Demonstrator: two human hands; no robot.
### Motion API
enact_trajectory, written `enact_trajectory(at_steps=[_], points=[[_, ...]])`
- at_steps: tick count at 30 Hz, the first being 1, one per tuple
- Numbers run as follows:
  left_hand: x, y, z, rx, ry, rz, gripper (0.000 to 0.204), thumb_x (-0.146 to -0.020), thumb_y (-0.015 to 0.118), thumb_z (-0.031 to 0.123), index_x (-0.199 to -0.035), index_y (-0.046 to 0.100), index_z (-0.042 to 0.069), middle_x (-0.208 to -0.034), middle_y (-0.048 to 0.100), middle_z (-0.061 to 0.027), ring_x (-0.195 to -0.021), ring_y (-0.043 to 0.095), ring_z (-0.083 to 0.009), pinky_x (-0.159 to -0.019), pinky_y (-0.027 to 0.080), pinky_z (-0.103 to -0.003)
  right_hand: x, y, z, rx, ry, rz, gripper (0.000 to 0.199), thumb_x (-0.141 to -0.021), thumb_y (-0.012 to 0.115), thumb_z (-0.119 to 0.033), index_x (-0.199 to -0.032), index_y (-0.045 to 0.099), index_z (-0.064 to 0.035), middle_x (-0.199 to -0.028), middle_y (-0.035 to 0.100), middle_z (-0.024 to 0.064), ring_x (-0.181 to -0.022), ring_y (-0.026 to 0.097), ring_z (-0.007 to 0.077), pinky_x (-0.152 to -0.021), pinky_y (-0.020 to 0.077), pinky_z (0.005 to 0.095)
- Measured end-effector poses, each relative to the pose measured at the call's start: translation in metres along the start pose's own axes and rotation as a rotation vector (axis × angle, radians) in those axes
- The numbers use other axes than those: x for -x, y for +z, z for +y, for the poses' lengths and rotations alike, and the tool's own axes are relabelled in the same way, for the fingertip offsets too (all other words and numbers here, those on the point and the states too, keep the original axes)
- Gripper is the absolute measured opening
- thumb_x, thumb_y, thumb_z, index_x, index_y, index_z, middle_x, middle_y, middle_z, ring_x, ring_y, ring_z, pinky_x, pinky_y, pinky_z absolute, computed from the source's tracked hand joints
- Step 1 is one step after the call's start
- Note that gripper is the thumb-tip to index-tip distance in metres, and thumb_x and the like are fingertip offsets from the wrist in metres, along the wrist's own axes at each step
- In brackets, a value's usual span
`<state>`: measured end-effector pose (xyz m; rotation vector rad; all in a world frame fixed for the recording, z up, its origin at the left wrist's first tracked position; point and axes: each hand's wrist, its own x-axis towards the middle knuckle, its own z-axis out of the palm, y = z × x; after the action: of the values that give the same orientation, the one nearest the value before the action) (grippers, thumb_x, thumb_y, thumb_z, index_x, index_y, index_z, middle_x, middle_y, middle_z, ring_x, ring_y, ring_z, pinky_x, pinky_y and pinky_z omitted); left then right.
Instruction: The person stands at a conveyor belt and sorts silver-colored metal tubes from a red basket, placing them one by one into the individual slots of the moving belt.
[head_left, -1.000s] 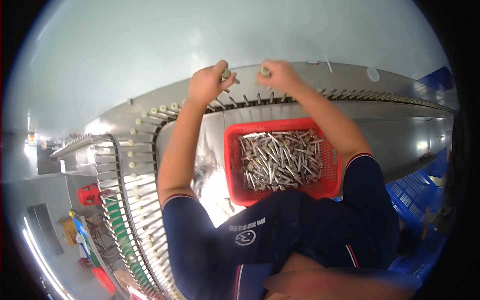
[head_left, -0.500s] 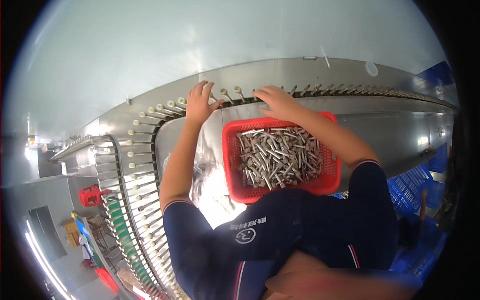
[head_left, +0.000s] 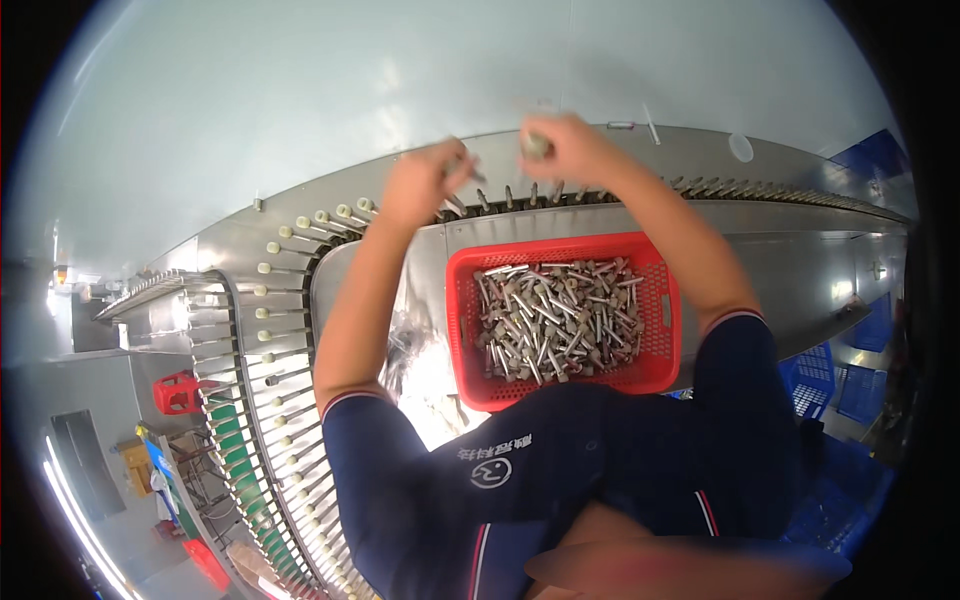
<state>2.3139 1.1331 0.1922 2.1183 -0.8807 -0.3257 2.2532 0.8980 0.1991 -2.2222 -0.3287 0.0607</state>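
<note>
Both my hands are raised above a curved conveyor track (head_left: pixel 470 212), blurred by motion. The fingers of my left hand (head_left: pixel 418 186) are closed round a small metal piece (head_left: pixel 454 164) with a pale round head. In my right hand (head_left: pixel 574 150), farther right and above the track, a similar pale-headed piece (head_left: pixel 537 146) is gripped. Between and below the hands stand bare upright pins (head_left: pixel 509 193). Left of my left hand the pins carry pale round heads (head_left: pixel 344 211). Closer to me, a red basket (head_left: pixel 461 340) holds a heap of silver pieces (head_left: pixel 560 315) with greyish heads.
A metal ledge and a pale wall (head_left: pixel 480 60) lie behind the track. The track bends toward me on the left, with a red stool (head_left: pixel 178 392) beyond it. Blue crates (head_left: pixel 805 378) stand at the right. A clear plastic bag (head_left: pixel 415 345) lies beside the basket.
Both hands have risen off the track and closed on pale-headed pieces. Headed pins that stood between the hands now show as bare pins.
</note>
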Motion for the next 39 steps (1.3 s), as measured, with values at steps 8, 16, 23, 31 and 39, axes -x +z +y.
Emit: enact_trajectory(at_steps=[8, 16, 23, 31, 39], points=[[0.091, 0.132, -0.074, -0.44, 0.218, -0.105, 0.067, -0.074, 0.068, 0.05, -0.124, 0.05, 0.008, -0.135, 0.041, -0.0187, -0.12, 0.043, -0.0378, -0.097, 0.032, -0.057, 0.137, 0.098, 0.093, 0.364, -0.004, -0.6, 0.071, -0.073, 0.067, -0.015, -0.137, 0.037, -0.0067, -0.125, 0.051, 0.0197, -0.118, 0.047, 0.0342, -0.095, 0.0411, 0.0422], [0.012, 0.032, -0.145, -0.702, 0.266, 0.366, 0.05, -0.076, 0.068, 0.038, -0.117, 0.055, 0.013, -0.115, 0.056, -0.0148, -0.103, 0.055, -0.0325, -0.089, 0.043, -0.045, -0.015, 0.102, 0.068, 0.378, -0.229, 0.083, 0.042, -0.076, 0.063, -0.018, -0.115, 0.052, -0.0069, -0.103, 0.057, 0.0115, -0.099, 0.054, 0.031, -0.084, 0.0438, 0.0427], [-0.015, 0.041, -0.153, -0.764, 0.4, 0.194, 0.029, -0.086, 0.058, 0.037, -0.072, 0.053, 0.012, -0.062, 0.058, -0.0061, -0.054, 0.059, -0.0287, -0.047, 0.047, -0.039, -0.067, 0.114, 0.076, 0.448, -0.015, -0.17, 0.024, -0.075, 0.065, -0.024, -0.089, 0.059, -0.0053, -0.079, 0.064, 0.0133, -0.074, 0.063, 0.0292, -0.064, 0.0492, 0.0411], [0.058, 0.048, -0.034, -0.219, 0.23, -0.216, 0.033, -0.082, 0.064, 0.035, -0.102, 0.059, 0.009, -0.096, 0.062, -0.0147, -0.088, 0.062, -0.0317, -0.075, 0.05, -0.041, 0.052, 0.023, -0.004, 0.194, 0.096, -0.497, 0.037, -0.075, 0.068, -0.022, -0.105, 0.055, -0.0047, -0.077, 0.063, 0.0104, -0.071, 0.063, 0.0215, -0.067, 0.0509, 0.0373], [0.089, 0.1, -0.141, -0.431, 0.245, 0.245, 0.051, -0.071, 0.075, 0.03, -0.114, 0.057, 0.01, -0.119, 0.055, -0.0125, -0.11, 0.051, -0.0325, -0.091, 0.04, -0.045, 0.113, 0.095, 0.073, 0.174, -0.036, -0.448, 0.061, -0.075, 0.067, -0.021, -0.128, 0.044, -0.0035, -0.126, 0.05, 0.0192, -0.117, 0.047, 0.0347, -0.1, 0.0366, 0.0438]])
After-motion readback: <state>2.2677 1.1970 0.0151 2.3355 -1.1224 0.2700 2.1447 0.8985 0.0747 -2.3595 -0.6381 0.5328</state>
